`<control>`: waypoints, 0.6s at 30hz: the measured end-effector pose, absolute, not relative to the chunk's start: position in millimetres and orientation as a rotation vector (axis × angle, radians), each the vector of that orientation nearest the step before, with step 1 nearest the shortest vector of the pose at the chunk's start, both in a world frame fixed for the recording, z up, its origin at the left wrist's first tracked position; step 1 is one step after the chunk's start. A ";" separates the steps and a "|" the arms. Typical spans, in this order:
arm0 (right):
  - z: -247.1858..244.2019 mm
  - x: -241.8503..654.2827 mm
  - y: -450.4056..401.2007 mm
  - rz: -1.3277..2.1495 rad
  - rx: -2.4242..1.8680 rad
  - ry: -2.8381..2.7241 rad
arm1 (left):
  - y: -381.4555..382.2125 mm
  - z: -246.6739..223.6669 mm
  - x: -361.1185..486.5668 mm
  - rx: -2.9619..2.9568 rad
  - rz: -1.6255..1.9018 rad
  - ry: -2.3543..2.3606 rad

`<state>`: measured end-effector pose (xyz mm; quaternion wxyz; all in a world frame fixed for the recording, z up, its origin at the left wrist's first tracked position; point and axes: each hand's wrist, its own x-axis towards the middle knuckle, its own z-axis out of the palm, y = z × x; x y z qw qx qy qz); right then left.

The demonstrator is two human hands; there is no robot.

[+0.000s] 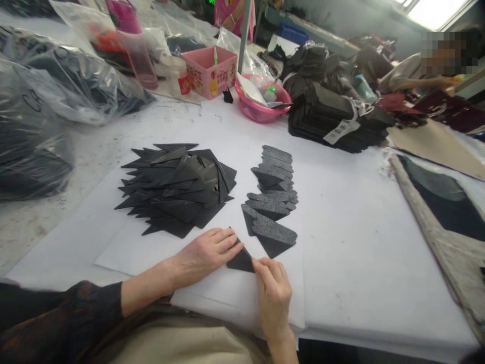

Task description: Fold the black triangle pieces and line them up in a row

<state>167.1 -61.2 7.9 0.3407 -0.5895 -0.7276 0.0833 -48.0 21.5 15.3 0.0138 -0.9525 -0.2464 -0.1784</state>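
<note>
A dark triangular piece (241,262), leather-like, lies at the front of the white paper between my two hands. My left hand (208,253) has its fingers closed over the upper left edge of this piece, its thumb hidden. At the right corner, my right hand (273,283) pinches the piece between thumb and fingers. Just beyond is a staggered row of similar pieces (275,227), many with speckled grey strips facing up. To the left rises a large heap of black pointed pieces (174,189), overlapping one another.
Clear plastic bags (34,131) with dark contents crowd the left side. At the back stand a pink bottle (132,45), a pink box (210,73) and a pink basin (263,98). Tied dark stacks (329,116) lie back right; another person's arm (420,83) shows beyond.
</note>
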 end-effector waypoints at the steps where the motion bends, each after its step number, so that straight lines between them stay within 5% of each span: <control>1: 7.6 167.9 -62.2 0.216 -1.534 -1.903 | 20.8 14.6 -48.4 -2.971 -0.552 -0.773; 18: 10.7 165.6 -64.7 0.136 -1.570 -1.953 | 16.4 21.7 -35.7 -2.973 -0.541 -0.723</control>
